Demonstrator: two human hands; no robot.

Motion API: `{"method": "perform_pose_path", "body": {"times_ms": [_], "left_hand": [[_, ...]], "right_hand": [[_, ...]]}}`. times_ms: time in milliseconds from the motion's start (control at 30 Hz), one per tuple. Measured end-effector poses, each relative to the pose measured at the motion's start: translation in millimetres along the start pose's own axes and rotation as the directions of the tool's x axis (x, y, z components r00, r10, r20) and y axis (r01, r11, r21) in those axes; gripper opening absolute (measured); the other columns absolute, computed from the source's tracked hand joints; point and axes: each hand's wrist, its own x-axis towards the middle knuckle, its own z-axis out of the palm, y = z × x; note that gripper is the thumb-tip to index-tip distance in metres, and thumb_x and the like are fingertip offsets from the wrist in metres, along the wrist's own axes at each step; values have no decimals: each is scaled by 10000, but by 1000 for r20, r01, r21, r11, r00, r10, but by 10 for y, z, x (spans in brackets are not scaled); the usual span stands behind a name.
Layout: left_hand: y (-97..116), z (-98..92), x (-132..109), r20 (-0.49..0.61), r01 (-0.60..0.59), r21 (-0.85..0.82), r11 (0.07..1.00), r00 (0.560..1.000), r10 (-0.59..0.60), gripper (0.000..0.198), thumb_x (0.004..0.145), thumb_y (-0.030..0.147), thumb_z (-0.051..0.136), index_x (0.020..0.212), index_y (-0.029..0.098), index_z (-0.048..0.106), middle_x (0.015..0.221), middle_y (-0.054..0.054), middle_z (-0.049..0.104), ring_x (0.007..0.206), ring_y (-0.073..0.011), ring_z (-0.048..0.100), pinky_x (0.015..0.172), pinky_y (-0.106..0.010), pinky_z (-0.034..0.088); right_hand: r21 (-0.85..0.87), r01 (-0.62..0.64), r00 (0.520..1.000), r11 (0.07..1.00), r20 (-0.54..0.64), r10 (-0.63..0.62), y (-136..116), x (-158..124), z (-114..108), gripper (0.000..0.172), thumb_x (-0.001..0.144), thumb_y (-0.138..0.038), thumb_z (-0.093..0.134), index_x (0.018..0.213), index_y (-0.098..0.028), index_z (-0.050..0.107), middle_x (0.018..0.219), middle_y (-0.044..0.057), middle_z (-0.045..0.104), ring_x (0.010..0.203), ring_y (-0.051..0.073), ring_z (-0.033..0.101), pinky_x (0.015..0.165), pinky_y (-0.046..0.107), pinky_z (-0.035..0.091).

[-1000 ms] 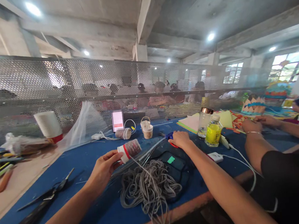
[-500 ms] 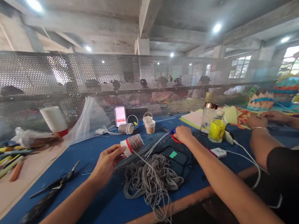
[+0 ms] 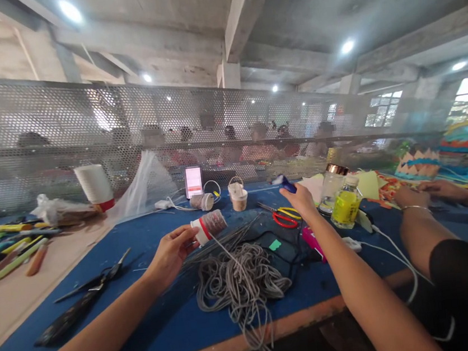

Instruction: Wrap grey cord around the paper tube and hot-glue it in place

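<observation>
My left hand (image 3: 175, 248) is closed around the white bottom end of a paper cup (image 3: 209, 227), which is tipped on its side above the table. Grey cord is wound round the cup next to a red band, and a strand runs down to a loose heap of grey cord (image 3: 242, 287). Raised over the table at right, my right hand (image 3: 302, 200) grips a small blue object (image 3: 288, 185) with a pale end; blur hides its kind. Below that hand lie scissors (image 3: 285, 217) with red and yellow handles, near thin dark wires (image 3: 228, 241).
Black-handled pliers (image 3: 104, 277) lie at left, by several tools (image 3: 13, 257) and stacked paper cups (image 3: 94, 186). A small basket (image 3: 239, 197), a cord-wrapped cup (image 3: 201, 202) and a phone (image 3: 193, 182) stand behind. Bottles (image 3: 345, 208) and a co-worker's arm (image 3: 417, 228) are at right.
My right hand has lifted up and away from the scissors with the blue object. The clear strips beside it no longer show. My left hand still holds the cup.
</observation>
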Motion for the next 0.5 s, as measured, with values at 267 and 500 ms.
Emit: {"method": "perform_pose_path", "body": {"times_ms": [267,500], "left_hand": [[48,71,-57,10,-4,9,1000,1000,4,185,663,265,811,776,140,734,815,-57,724,689,-139,645,664,-230,518],[43,64,-64,-5,-23,23,999,1000,23,194,661,230,822,808,130,746,818,-59,724,702,-132,640,679,-225,519]], "right_hand": [[703,103,931,703,181,-317,-535,-440,127,416,832,-451,561,1086,-128,626,538,-56,487,449,85,452,467,195,387],[687,133,805,714,346,-482,-800,-883,245,379,826,-532,602,930,-174,671,596,-41,526,430,73,426,442,204,360]]}}
